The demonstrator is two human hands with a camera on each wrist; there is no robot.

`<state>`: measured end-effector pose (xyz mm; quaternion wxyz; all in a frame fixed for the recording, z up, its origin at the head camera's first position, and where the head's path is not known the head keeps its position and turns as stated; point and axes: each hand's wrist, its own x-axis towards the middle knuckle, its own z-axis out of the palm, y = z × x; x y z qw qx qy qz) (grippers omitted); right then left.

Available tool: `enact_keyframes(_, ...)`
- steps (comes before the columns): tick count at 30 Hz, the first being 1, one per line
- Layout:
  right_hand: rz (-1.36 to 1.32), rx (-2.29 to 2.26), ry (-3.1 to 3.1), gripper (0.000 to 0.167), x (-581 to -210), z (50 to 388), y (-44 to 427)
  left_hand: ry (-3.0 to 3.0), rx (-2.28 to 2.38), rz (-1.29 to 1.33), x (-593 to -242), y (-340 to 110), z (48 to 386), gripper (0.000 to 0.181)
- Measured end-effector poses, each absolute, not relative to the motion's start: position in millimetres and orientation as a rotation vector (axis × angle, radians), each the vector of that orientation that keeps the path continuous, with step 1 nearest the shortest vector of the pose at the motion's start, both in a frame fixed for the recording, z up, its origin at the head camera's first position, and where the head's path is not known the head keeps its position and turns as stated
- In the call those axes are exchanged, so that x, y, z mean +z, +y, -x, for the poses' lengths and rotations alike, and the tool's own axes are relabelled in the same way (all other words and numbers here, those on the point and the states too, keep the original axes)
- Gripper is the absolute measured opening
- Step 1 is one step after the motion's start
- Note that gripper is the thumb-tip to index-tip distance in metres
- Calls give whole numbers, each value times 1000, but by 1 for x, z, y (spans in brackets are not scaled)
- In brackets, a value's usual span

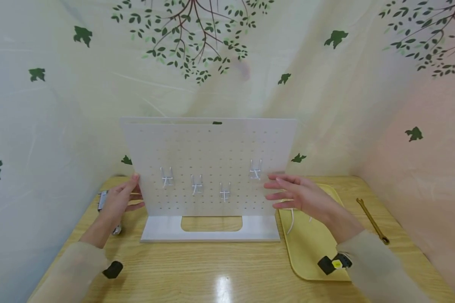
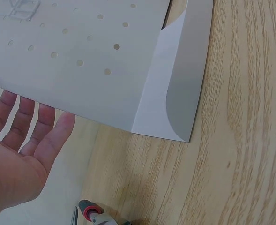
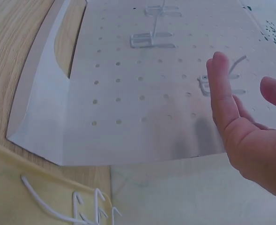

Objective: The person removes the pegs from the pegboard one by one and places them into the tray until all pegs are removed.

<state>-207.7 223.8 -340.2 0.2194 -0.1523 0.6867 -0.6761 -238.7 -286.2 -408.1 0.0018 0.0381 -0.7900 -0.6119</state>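
A white pegboard (image 1: 208,147) stands upright on its white base (image 1: 163,229), with several white wire hooks on its face. My left hand (image 1: 117,200) grips the board's left edge, thumb at the front and fingers reaching behind it. The left wrist view shows the fingers of this hand (image 2: 25,145) meeting that edge. Over by the right edge, my right hand (image 1: 301,195) has its fingers spread and holds nothing. It is in front of the board, close to the upper right hook (image 1: 255,171). In the right wrist view this hand (image 3: 250,131) is near the same hook (image 3: 205,86).
Right of the base lies a yellow tray (image 1: 307,263), with more white wire hooks (image 3: 77,206) in it. A golden wrench (image 1: 372,221) rests farther right. Left of the board are metal tools, one with a dark and red handle end (image 2: 87,208). A leaf-patterned cloth (image 1: 227,97) hangs behind.
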Motion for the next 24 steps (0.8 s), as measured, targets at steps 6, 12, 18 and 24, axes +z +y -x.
enact_keyframes(6, 392, -1924, 1706, 51, -342, 217, 212, -2487, -1908, -123, -408, -287, 238, 84)
enact_keyframes(12, 330, -1986, 1594, 43, -346, 223, 203, -2488, -1910, -127, -408, -286, 239, 83)
enact_keyframes(18, 269, -2045, 1507, 32, -344, 228, 192, -2489, -1911, -162, -409, -288, 241, 84)
enact_keyframes(24, 236, -2065, 1491, 40, -340, 232, 182, -2491, -1913, -151, -409, -289, 241, 84)
